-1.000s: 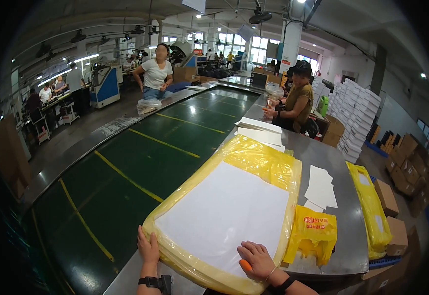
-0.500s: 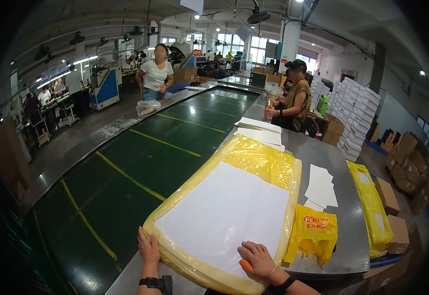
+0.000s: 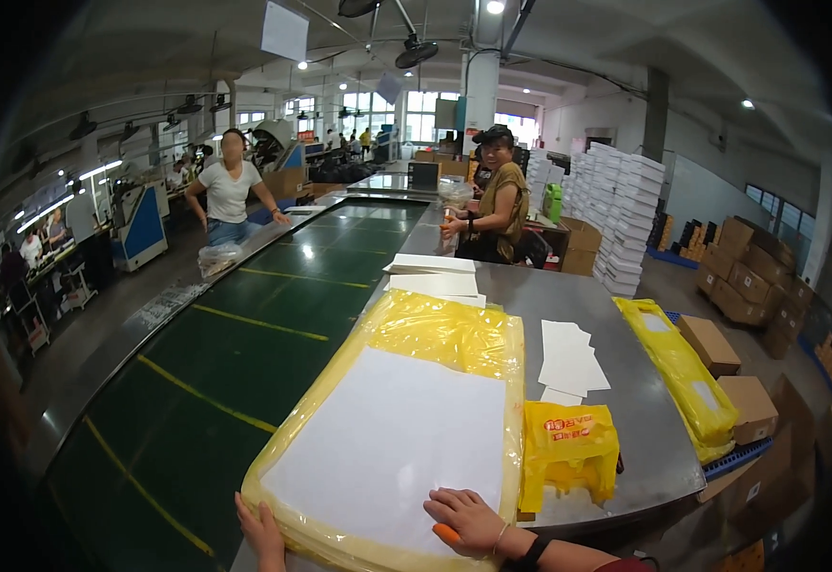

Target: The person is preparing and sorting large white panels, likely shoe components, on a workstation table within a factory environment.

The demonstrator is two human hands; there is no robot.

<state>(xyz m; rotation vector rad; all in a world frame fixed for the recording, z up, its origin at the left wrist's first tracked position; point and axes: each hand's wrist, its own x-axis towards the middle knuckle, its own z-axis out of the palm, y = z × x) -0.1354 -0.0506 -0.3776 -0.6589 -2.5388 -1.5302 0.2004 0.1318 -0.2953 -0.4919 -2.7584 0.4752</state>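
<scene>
A large stack in yellow plastic wrap (image 3: 444,334) lies along the metal table's edge, with a white sheet (image 3: 387,443) showing on its top. My left hand (image 3: 261,534) touches the stack's near left corner, fingers apart and stretched along its side. My right hand (image 3: 468,522) lies flat on the lower right of the white sheet, fingers outstretched. Something orange, like a finger cover, shows at its thumb. Right of the stack is a crumpled yellow plastic bag (image 3: 570,453) with red print. Loose white cards (image 3: 568,357) lie beyond the bag.
A green conveyor belt (image 3: 244,353) runs along the left. More pale sheets (image 3: 432,276) lie beyond the stack. One co-worker (image 3: 233,186) stands across the belt, another (image 3: 502,195) beyond the table. Yellow-wrapped packs (image 3: 678,381) and cardboard boxes (image 3: 748,408) stand at the right.
The whole view has swung to the right, so things appear further left. Both hands keep their places on the stack. The co-worker across the belt now reaches an arm toward the belt's edge.
</scene>
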